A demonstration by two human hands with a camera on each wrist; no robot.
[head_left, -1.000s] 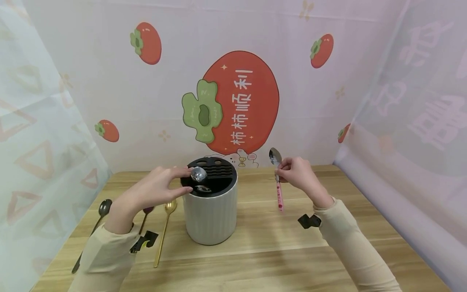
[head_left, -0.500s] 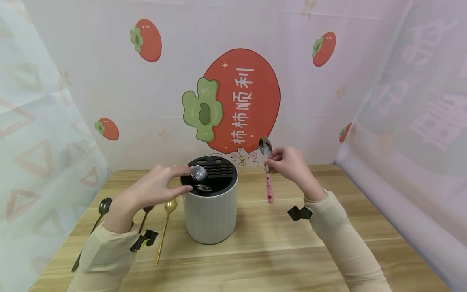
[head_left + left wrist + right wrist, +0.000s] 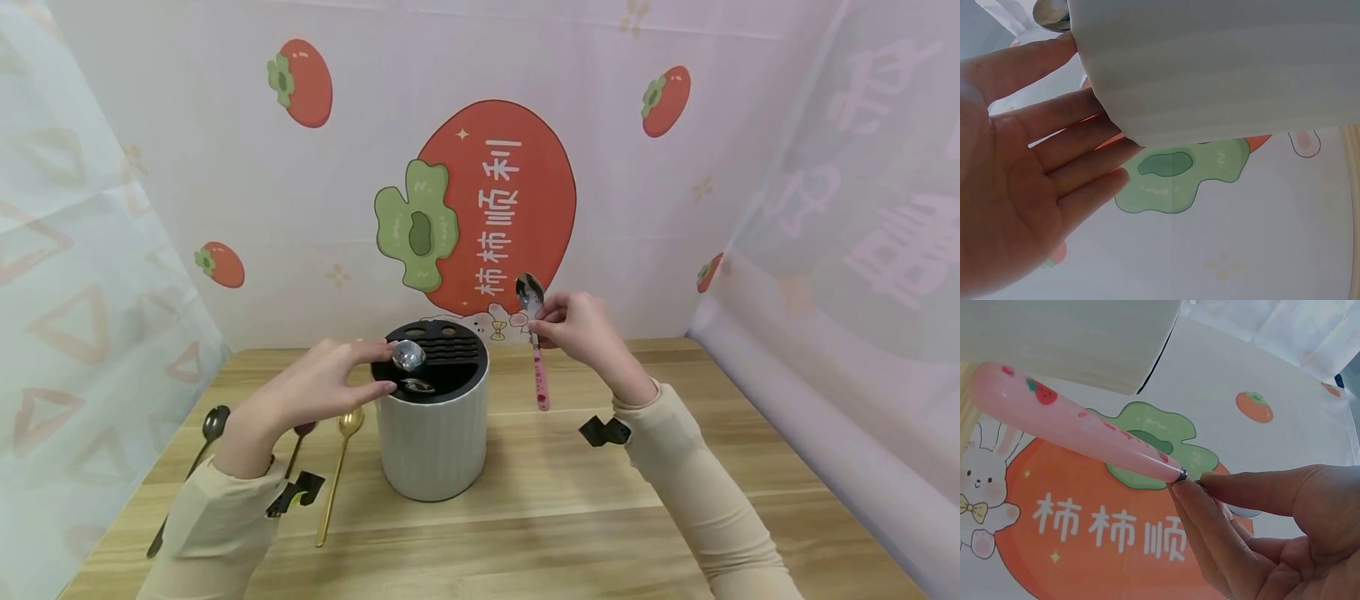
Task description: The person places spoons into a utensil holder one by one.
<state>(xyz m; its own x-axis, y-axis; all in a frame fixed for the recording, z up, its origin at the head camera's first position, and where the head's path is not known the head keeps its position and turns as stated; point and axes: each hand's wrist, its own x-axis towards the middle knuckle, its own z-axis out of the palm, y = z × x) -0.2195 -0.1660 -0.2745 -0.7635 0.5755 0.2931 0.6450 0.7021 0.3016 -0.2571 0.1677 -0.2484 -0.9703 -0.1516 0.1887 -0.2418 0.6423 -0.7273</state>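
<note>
In the head view my right hand pinches a spoon at its neck, bowl up and pink strawberry-patterned handle hanging down. The right wrist view shows that pink handle close up, with thumb and fingers at its metal end. A ribbed white utensil holder with a black slotted top stands left of the spoon, apart from it. My left hand touches the holder's left rim with fairly straight fingers and thumb. Two metal spoon bowls stick out of the front compartment. The left wrist view shows fingertips against the holder's wall.
Left of the holder, a gold spoon and a black spoon lie on the wooden table. A dark reddish spoon lies between them, partly hidden by the left arm. A persimmon-printed cloth stands behind.
My right hand has moved left and slightly up with the pink-handled spoon, nearer the holder. The left hand has stayed at the rim.
</note>
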